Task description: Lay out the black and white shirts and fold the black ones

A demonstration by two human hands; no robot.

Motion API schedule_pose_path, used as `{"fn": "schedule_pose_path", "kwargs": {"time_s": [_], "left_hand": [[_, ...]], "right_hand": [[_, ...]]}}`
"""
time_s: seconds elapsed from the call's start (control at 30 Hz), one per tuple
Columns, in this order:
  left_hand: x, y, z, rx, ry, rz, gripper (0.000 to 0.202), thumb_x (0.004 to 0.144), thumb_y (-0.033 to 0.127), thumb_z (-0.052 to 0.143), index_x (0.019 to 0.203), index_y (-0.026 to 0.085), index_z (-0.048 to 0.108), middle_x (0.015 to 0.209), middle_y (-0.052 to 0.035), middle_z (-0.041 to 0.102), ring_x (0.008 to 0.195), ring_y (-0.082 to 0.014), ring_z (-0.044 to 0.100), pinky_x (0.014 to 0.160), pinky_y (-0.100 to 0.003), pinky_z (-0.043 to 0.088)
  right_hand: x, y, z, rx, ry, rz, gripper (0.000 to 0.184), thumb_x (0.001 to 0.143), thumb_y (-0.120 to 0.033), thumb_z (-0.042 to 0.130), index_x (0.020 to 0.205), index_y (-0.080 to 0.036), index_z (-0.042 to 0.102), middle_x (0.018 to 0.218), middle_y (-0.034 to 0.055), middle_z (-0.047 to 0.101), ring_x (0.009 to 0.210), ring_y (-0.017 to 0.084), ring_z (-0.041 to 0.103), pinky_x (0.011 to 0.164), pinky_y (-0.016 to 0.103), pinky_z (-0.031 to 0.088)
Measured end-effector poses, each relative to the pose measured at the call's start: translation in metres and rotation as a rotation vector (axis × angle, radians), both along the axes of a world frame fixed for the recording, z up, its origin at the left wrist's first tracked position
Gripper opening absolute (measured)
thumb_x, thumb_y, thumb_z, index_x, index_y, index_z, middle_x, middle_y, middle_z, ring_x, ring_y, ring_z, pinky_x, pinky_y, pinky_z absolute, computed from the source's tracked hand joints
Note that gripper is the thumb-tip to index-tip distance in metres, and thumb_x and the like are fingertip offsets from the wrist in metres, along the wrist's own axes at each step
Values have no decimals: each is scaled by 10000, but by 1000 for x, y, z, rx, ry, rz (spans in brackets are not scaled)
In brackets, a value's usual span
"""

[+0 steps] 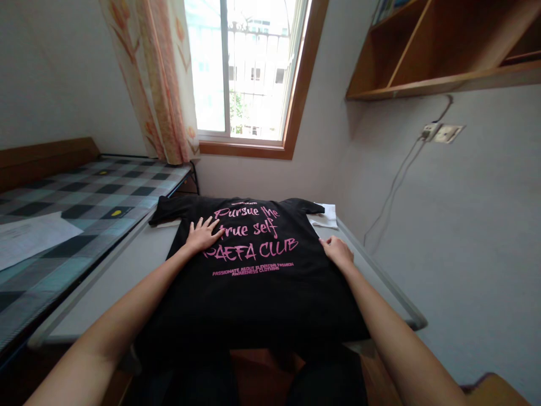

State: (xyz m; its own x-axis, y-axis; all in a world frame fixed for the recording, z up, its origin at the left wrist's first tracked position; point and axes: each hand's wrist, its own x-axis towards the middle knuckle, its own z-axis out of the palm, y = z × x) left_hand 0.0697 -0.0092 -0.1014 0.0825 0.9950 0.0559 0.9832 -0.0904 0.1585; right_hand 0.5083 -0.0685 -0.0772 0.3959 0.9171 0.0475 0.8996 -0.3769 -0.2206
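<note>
A black T-shirt [262,304] with pink lettering lies spread over a light table [110,299], its sleeves toward the window and its hem over the near edge. My left hand [203,234] rests flat on the left part of the print, fingers spread. At the shirt's right side edge, my right hand [338,251] has its fingers closed, pinching the black fabric. Some white cloth [327,215] shows from under the right sleeve.
To the left is a bed with a checked mattress [84,186] and white papers [38,237] on it. A curtain [163,84] hangs beside the window. Wooden shelves [422,84] and a socket [443,133] with a cable are on the right wall.
</note>
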Motion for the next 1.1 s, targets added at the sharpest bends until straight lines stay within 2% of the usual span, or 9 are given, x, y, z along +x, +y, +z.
{"fn": "schedule_pose_path", "kwargs": {"time_s": [0.1,0.2,0.4,0.6,0.7,0.8,0.87,0.97,1.1], "left_hand": [[-3,1,0,-6,6,-3,737,884,698,255,1496,296,334,1585,-42,237,1450,-365,160,1132,-608,128],[-4,2,0,-5,10,-4,730,884,694,269,1495,300,336,1584,-39,243,1449,-363,164,1135,-602,123],[-6,1,-1,6,-2,-11,754,874,716,267,1490,290,349,1583,-37,242,1448,-359,173,1140,-589,136],[-6,0,-3,33,-5,-17,724,885,694,296,1477,285,378,1570,-44,280,1440,-359,202,1141,-576,160],[-3,-5,-2,127,-8,-32,657,920,623,323,1423,228,470,1538,-92,345,1419,-353,259,1130,-553,211],[2,-15,2,303,-7,-111,536,959,506,337,1285,173,602,1446,-128,466,1348,-300,386,1099,-458,308],[6,-25,5,359,-4,-167,488,969,466,341,1205,173,651,1373,-123,535,1271,-278,467,1050,-422,367],[13,-48,9,341,18,-195,482,970,480,339,1187,198,665,1344,-108,563,1229,-283,499,1016,-430,390],[15,-81,7,226,45,-144,589,938,614,312,1334,262,570,1455,-94,468,1340,-330,389,1088,-505,291]], "right_hand": [[5,-2,-1,-59,-16,69,308,935,-394,448,1030,-192,660,1006,141,706,947,271,667,710,324,455],[12,-9,0,-45,-54,78,319,953,-381,414,1073,-191,641,980,154,711,904,279,677,691,325,441],[25,-23,11,185,-19,36,352,976,-382,355,1053,-178,631,952,139,713,912,274,668,694,311,421],[10,-34,0,-79,-84,140,281,946,-390,436,999,-219,652,939,119,707,850,265,663,673,327,427],[6,-35,-6,152,-188,241,305,953,-381,425,1046,-201,653,1029,124,678,943,265,632,771,359,445],[3,-33,-9,429,-260,473,385,960,-418,415,1174,-178,629,1189,138,628,1094,272,568,896,392,425],[1,-29,-11,480,-284,654,441,969,-444,395,1261,-180,595,1310,134,574,1209,273,503,976,410,387],[-6,-20,-12,390,-341,838,495,979,-470,359,1370,-214,523,1438,106,486,1329,273,406,1070,443,302],[-19,0,-2,148,-317,820,514,985,-515,282,1328,-263,571,1351,89,576,1229,265,522,1015,450,364]]}}
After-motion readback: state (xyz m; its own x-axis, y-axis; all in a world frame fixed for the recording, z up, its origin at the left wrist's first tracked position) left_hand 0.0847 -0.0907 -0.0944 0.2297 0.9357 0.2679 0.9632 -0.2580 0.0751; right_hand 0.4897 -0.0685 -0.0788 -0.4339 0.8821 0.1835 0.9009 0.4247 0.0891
